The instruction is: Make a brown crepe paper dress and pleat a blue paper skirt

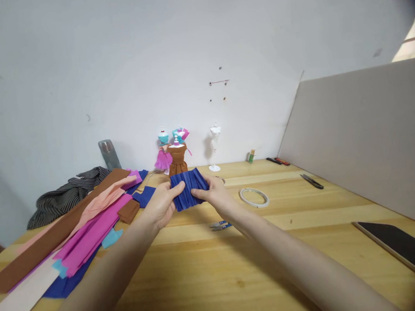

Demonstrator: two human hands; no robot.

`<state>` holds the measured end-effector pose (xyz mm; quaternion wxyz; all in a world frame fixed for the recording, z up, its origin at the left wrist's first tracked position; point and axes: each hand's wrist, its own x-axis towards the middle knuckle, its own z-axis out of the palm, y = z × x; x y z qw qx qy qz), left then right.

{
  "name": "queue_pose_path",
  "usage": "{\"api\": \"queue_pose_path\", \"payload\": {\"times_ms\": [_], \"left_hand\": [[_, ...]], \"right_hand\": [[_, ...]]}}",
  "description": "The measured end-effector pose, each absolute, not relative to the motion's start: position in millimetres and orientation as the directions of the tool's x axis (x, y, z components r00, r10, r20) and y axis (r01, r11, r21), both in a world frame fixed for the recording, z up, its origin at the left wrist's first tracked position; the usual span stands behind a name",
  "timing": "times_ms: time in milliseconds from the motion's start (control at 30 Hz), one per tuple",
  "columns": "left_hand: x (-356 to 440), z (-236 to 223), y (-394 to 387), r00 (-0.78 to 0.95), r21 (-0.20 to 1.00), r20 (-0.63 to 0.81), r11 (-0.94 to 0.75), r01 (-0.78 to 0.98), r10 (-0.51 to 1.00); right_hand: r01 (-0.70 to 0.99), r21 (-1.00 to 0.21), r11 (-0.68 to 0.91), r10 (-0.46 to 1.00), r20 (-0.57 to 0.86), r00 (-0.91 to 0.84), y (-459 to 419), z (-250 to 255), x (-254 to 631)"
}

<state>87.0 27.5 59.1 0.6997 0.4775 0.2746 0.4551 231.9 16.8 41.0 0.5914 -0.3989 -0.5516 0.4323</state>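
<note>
A piece of pleated blue crepe paper [188, 191] is held up above the table between both hands. My left hand [163, 203] is closed on its left edge, thumb on the front face. On the right side my right hand [213, 191] pinches it, with the thumb pressed on the folds; the fingers behind are hidden. Below the right wrist lies a pair of blue-handled thread snips [220, 225]. Behind the paper stands a small dress form in a brown dress [177, 158], its lower part covered by the blue piece.
Crepe paper strips [91, 215] in several colours pile at the left beside a striped cloth [71, 191] and a bottle [109, 154]. A bare white dress form [214, 145], tape roll [254, 197], green thread spool [251, 156], scissors [311, 181] and dark tablet [400, 246] lie farther right.
</note>
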Motion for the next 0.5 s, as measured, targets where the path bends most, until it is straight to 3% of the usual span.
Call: {"api": "queue_pose_path", "payload": {"times_ms": [233, 500], "left_hand": [[81, 64, 34, 0.425, 0.914, 0.047, 0.132, -0.383, 0.904], [85, 50, 38, 0.454, 0.927, 0.036, 0.139, -0.347, 0.89]], "right_hand": [[-0.13, -0.944, 0.303, 0.953, 0.298, 0.058, 20, 41, 237], [-0.148, -0.945, 0.291, 0.95, 0.304, -0.073, 17, 34, 228]]}}
